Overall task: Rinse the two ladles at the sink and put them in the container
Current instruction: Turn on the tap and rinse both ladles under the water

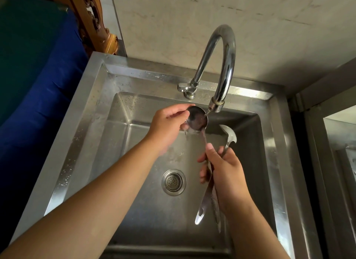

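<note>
Two steel ladles are held over the steel sink (pixel 92 123). My right hand (pixel 225 174) grips both handles together near the sink's middle. The first ladle's bowl (pixel 198 121) sits under the faucet spout (pixel 216 105), where a thin stream of water runs into it. My left hand (pixel 169 125) holds that bowl, fingers over its rim and behind it. The second ladle (pixel 230 136) points up to the right of the first, its bowl seen edge-on. Both handle ends hang below my right wrist.
The curved chrome faucet (pixel 227 52) rises from the sink's back ledge, with its tap lever (pixel 183 87) at the left. A drain strainer (pixel 173 182) lies in the basin floor. A blue cloth-covered surface (pixel 38 75) is at left, a steel counter (pixel 339 135) at right.
</note>
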`<action>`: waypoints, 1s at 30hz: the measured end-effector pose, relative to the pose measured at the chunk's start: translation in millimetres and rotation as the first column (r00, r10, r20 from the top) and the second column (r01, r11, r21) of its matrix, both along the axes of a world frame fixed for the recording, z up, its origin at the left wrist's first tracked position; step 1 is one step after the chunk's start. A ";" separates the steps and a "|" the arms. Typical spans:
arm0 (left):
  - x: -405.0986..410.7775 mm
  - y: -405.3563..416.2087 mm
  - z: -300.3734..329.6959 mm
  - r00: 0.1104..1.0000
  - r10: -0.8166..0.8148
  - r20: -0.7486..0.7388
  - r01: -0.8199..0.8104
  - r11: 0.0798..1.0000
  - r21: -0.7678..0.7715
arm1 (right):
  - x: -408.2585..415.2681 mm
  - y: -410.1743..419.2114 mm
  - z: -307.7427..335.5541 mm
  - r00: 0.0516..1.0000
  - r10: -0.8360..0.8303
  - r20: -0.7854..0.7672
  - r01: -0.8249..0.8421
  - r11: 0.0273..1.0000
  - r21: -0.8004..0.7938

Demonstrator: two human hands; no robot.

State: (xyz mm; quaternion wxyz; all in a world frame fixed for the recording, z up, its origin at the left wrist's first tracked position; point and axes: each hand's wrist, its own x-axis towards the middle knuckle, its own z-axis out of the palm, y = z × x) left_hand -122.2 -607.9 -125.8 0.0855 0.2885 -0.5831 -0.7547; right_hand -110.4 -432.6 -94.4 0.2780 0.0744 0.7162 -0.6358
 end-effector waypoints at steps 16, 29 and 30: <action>5.4 15.2 10.0 0.956 -0.183 -0.227 0.283 0.775 0.566 | -4.3 1.0 -10.2 0.991 -0.111 -0.076 0.108 0.993 -0.039; -7.3 31.2 0.5 0.997 -0.065 -0.033 0.073 0.923 0.377 | 7.8 0.0 -10.4 0.997 -0.076 0.010 0.077 0.990 -0.120; -9.1 32.2 0.5 0.998 -0.058 -0.019 0.061 0.931 0.360 | 8.7 1.2 -11.7 0.997 -0.076 0.025 0.079 0.987 -0.138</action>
